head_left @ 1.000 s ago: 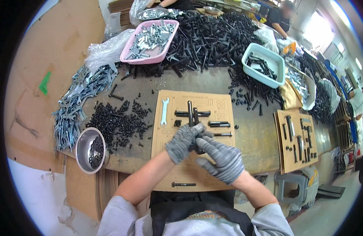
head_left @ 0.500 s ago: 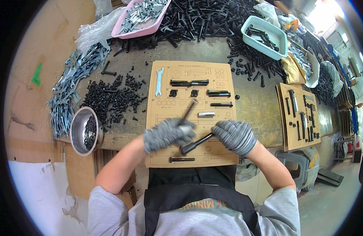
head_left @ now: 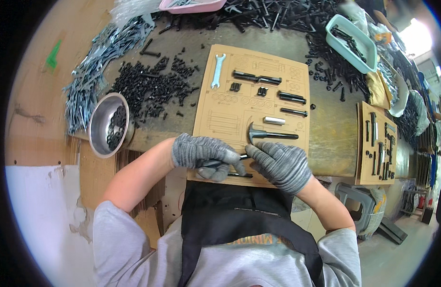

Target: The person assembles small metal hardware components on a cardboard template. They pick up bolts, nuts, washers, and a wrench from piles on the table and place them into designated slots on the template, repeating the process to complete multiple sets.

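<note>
My left hand, in a grey knitted glove, curls round a black bolt over the lower part of a printed cardboard sheet. Much of the bolt is hidden in the glove. My right hand, gloved alike, has its fingertips closed at the bolt's protruding end. Just above the right hand lies a T-shaped tool with a curved grey head and black shaft. A silver tube rests above that. Another black bolt lies on the sheet below my hands, partly covered by the left.
A light-blue wrench and several black bolts lie higher on the sheet. To the left are a steel bowl, small black screws and flat metal pieces. Farther right stand a teal tray and another loaded cardboard sheet.
The T-shaped tool now lies on the sheet below the silver tube. The dark rod raised from my left hand no longer sticks up. My hands have come closer together. The view has shifted.
</note>
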`<state>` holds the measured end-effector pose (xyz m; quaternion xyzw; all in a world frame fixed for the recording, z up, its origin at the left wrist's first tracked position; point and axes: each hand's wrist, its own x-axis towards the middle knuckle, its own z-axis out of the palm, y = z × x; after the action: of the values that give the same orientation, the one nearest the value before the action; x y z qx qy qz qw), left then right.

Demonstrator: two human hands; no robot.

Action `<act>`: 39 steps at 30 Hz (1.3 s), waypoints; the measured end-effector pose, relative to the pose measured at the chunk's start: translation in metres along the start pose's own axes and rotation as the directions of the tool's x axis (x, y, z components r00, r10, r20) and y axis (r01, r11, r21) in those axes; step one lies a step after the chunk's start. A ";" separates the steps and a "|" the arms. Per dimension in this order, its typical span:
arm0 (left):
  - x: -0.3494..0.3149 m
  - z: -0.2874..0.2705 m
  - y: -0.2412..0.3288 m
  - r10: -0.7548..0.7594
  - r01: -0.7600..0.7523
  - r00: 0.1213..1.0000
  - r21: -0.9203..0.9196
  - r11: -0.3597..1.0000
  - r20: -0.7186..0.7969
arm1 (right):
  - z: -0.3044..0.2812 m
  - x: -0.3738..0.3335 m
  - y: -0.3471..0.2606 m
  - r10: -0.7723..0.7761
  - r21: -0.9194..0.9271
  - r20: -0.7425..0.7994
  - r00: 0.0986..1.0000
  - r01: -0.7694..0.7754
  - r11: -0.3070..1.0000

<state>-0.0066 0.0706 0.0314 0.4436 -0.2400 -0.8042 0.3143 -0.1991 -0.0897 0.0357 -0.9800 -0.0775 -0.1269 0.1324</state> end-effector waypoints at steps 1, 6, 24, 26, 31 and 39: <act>-0.001 0.001 0.002 -0.012 0.012 1.000 -0.019 1.000 0.003 | 0.007 -0.002 -0.001 0.044 0.021 0.040 0.998 -0.045 0.999; -0.026 -0.013 -0.032 0.326 -0.316 0.684 0.138 0.939 -0.652 | 0.029 -0.010 -0.006 0.239 0.172 0.140 0.961 -0.261 0.950; -0.033 0.025 -0.061 0.682 0.262 0.519 0.855 0.447 -0.515 | 0.010 -0.040 0.058 0.446 -0.048 -0.094 0.890 -0.452 0.891; -0.028 0.024 -0.061 0.736 0.251 0.503 0.891 0.377 -0.453 | 0.009 -0.045 0.069 0.456 -0.071 -0.020 0.890 -0.457 0.887; -0.033 0.023 -0.067 0.715 0.312 0.494 0.868 0.386 -0.495 | 0.018 -0.037 0.075 0.461 -0.091 0.010 0.888 -0.458 0.884; -0.108 0.003 -0.056 0.731 0.138 0.051 0.730 0.670 -0.680 | 0.006 -0.059 0.077 0.536 0.098 -0.239 0.809 -0.530 0.843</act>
<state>0.0185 0.1865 0.0566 0.8571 -0.3217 -0.0764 0.3951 -0.2398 -0.1684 -0.0043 -0.9355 0.2164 -0.2096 0.1844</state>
